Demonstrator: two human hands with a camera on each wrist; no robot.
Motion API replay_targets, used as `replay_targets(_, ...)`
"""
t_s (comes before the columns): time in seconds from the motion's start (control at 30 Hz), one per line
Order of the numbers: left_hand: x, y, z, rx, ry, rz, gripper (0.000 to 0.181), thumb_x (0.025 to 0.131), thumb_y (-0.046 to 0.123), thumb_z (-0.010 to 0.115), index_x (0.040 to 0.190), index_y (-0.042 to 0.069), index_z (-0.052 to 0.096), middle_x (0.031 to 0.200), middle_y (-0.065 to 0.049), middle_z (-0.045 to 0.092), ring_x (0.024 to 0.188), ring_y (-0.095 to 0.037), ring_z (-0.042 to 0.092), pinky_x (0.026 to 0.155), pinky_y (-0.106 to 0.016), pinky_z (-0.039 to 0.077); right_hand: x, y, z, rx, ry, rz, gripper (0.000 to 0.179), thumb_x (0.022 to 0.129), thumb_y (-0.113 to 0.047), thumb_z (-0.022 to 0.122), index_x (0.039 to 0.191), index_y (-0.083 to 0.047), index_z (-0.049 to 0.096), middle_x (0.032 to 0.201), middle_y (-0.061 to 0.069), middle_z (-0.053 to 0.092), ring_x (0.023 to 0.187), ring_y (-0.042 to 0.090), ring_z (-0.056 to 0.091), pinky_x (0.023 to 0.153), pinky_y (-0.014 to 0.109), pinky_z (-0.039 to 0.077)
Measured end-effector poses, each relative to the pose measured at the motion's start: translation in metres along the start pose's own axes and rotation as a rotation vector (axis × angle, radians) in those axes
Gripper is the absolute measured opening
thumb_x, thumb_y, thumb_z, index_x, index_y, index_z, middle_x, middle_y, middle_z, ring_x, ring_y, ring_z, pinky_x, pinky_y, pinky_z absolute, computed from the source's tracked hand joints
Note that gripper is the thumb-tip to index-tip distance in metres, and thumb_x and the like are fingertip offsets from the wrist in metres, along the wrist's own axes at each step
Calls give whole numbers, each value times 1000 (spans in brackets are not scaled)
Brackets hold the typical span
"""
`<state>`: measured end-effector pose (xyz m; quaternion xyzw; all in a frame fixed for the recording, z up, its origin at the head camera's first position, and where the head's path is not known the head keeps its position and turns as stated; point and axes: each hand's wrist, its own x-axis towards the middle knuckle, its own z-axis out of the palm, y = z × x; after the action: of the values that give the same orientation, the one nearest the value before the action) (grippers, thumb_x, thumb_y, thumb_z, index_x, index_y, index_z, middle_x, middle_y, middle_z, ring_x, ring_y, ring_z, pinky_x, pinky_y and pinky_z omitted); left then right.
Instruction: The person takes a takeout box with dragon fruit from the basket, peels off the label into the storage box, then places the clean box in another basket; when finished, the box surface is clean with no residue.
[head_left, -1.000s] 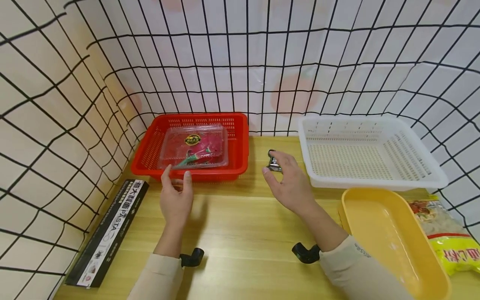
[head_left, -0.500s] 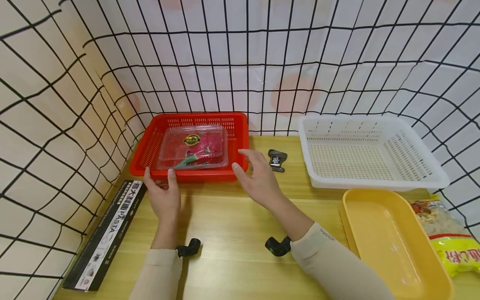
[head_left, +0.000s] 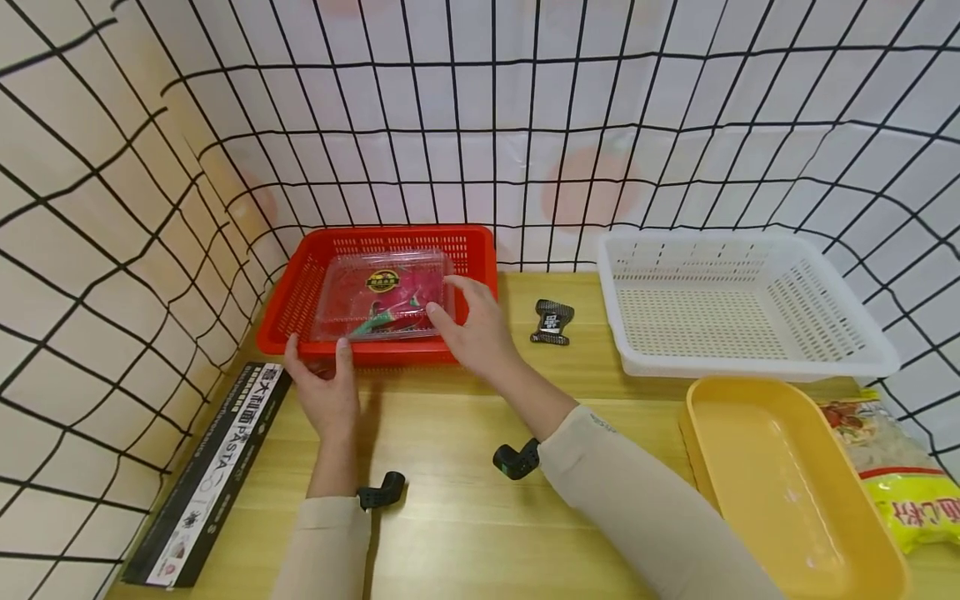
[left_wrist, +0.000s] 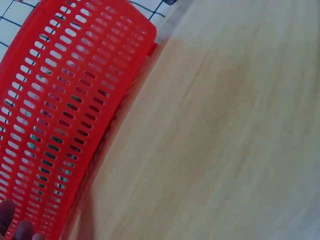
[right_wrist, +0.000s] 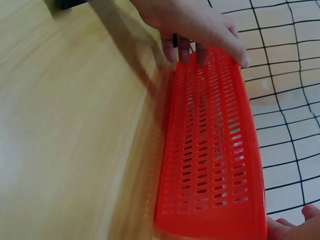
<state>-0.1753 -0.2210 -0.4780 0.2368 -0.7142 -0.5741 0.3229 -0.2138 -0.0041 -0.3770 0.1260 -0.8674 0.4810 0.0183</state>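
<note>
The red plastic basket [head_left: 378, 357] stands at the back left. A clear plastic clamshell box [head_left: 337, 308] with a round gold-black label and pink and green contents sits in it. My left hand [head_left: 330, 396] grips the basket's front rim near its left corner; in the right wrist view, the left thumb lies over the rim and other fingers hang outside the wall. My right hand [head_left: 480, 333] reaches over the basket's right part, thumb and fingers spread at the box's right edge. Whether these fingertips touch the box, I cannot tell.
A small black packet [head_left: 552, 322] lies right of the red basket. The white basket [head_left: 757, 367] stands at the back right, before it a yellow tray [head_left: 780, 483] and a noodle bag [head_left: 900, 475]. A black pasta box [head_left: 210, 475] lies left. Black wire mesh [head_left: 495, 129] surrounds the table.
My right hand has moved left from beside the black packet to the clamshell box. My left hand has shifted left onto the red basket's front rim.
</note>
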Motion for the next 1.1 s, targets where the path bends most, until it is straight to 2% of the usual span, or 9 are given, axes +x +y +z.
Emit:
replay_targets(0.27, 1, -2, -1, -10, -22, -32, 76, 91, 46, 74, 153, 31, 31, 156, -12, 45, 139, -29, 48, 120, -47, 36, 23, -1, 5, -20, -76, 87, 70, 96, -51, 64, 156, -25, 39, 165, 8, 31, 148, 34, 38, 112, 62, 42)
replay_targets(0.5, 1, -2, 0, -39, -19, -39, 73, 92, 45, 73, 151, 35, 31, 152, -10, 48, 131, -23, 51, 112, -48, 44, 43, 5, 15, 51, -114, 113, 70, 96, -48, 65, 156, -23, 39, 162, 10, 34, 143, 34, 44, 109, 55, 48)
replay_targets(0.73, 1, -3, 0, -48, -20, -40, 71, 92, 44, 74, 150, 36, 33, 152, -10, 48, 136, -24, 48, 119, -44, 37, 54, 9, 24, 34, -126, 168, 69, 98, -47, 63, 157, -24, 37, 166, 13, 27, 146, 36, 40, 114, 56, 42)
replay_targets(0.9, 1, -3, 0, -54, -18, -32, 72, 91, 44, 74, 150, 36, 33, 154, -8, 46, 138, -24, 47, 121, -42, 35, 58, 9, 25, 31, -128, 206, 69, 97, -46, 65, 157, -27, 36, 157, 13, 40, 135, 33, 48, 108, 52, 49)
replay_targets(1.1, 0, -3, 0, -37, -15, -28, 72, 92, 47, 73, 150, 37, 32, 154, -7, 47, 133, -21, 49, 118, -43, 39, 62, 10, 28, 35, -149, 246, 69, 99, -44, 64, 158, -29, 33, 150, 13, 51, 127, 32, 56, 105, 48, 53)
